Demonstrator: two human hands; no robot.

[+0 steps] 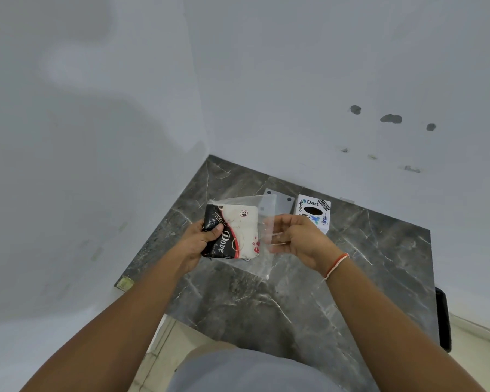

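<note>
A folded cloth [238, 230] printed in black, cream and red with the word "Dove" sits inside a clear plastic bag [262, 210], held above a dark marble table. My left hand [201, 241] grips the cloth's black end through the bag, thumb on top. My right hand [297, 239] pinches the bag's open clear end, and the loose plastic hangs below my fingers. A red and white thread circles my right wrist.
A white box [313, 215] with "Dart" and "code" stickers stands on the dark marble table [365, 264] just behind my right hand. A flat white plate [280, 203] with two holes lies beside it. White walls close the corner on the left and behind.
</note>
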